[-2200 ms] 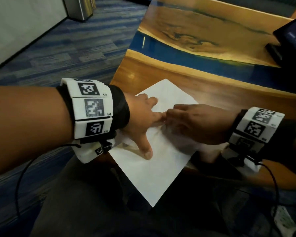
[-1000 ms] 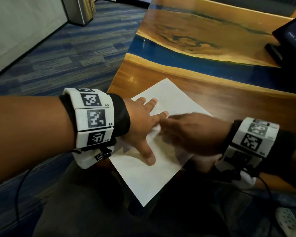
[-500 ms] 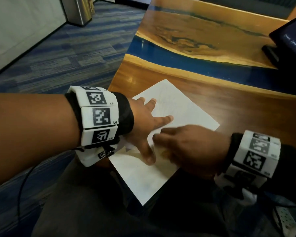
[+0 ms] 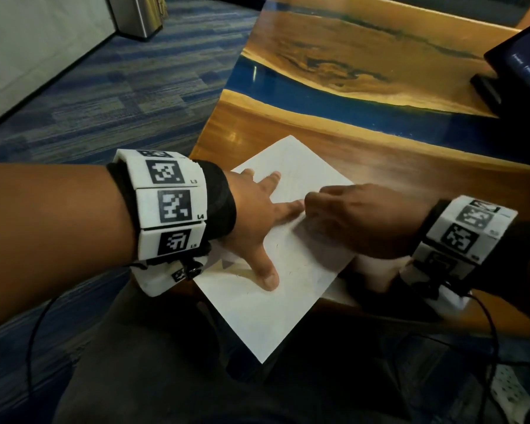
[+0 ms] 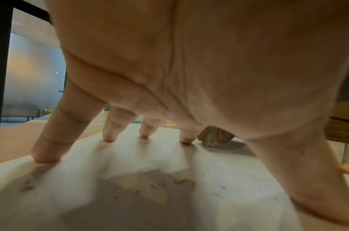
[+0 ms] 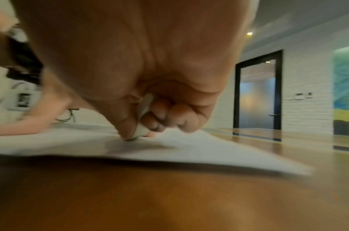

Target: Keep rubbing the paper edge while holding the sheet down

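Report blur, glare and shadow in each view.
Head view: right hand motion-blurred, left hand sharp, glare streaks on the table. Left wrist view: soft overall, fingertips cast shadows on the paper. Right wrist view: blurred; small white piece shadows the paper.

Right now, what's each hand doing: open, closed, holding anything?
Left hand: open, fingers spread, pressing the white paper flat.
Right hand: closed, pinching a small white eraser-like piece against the paper.

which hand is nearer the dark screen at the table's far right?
Right. The right hand pinches a small white eraser-like piece on the paper, on the dark screen's side. The left hand presses the paper farther away.
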The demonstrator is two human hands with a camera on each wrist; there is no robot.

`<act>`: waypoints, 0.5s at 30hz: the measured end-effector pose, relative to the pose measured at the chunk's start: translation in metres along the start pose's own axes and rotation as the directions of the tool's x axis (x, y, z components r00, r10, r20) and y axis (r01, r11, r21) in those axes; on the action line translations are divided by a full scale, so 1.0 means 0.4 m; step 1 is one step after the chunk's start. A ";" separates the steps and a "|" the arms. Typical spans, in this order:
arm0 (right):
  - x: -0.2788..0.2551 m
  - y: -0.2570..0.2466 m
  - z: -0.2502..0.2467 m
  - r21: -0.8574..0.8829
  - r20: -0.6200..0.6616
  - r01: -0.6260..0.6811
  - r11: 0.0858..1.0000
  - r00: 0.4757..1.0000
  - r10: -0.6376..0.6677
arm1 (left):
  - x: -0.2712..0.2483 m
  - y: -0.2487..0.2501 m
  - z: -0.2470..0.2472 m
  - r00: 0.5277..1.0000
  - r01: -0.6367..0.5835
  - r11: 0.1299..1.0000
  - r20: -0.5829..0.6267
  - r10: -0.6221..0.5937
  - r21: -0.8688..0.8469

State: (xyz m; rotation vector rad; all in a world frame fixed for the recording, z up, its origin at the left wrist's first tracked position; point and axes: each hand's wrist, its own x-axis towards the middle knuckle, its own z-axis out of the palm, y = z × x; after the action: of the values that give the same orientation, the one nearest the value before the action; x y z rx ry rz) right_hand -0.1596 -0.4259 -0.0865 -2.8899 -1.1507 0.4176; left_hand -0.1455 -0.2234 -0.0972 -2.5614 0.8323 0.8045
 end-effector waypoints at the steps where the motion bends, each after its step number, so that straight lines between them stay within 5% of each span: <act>1: -0.005 -0.012 0.008 0.002 -0.014 0.034 0.999 0.999 -0.034 | -0.001 -0.001 -0.001 1.000 -0.008 1.000 -0.004 0.008 0.004; 4: -0.029 -0.079 0.040 0.069 0.073 0.202 0.977 0.976 -0.207 | -0.007 0.002 -0.001 0.999 -0.034 0.999 -0.019 0.034 0.022; 9: -0.018 -0.006 0.009 0.038 -0.002 -0.007 0.999 1.000 0.007 | -0.015 0.013 -0.013 0.999 -0.031 0.999 -0.024 0.032 0.043; 13: -0.028 -0.075 0.047 0.092 0.047 0.190 0.978 0.980 -0.194 | -0.015 0.013 -0.020 0.999 -0.047 0.998 -0.015 0.047 0.046; 15: -0.020 -0.053 0.026 0.129 0.075 0.082 0.988 0.993 -0.092 | -0.017 0.014 -0.021 0.999 -0.046 0.997 -0.018 0.047 0.058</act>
State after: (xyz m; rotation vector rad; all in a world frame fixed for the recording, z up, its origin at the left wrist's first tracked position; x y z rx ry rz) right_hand -0.1820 -0.4169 -0.0923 -2.7273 -1.2090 0.5873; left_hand -0.1501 -0.2287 -0.0870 -2.5121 0.9106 0.7593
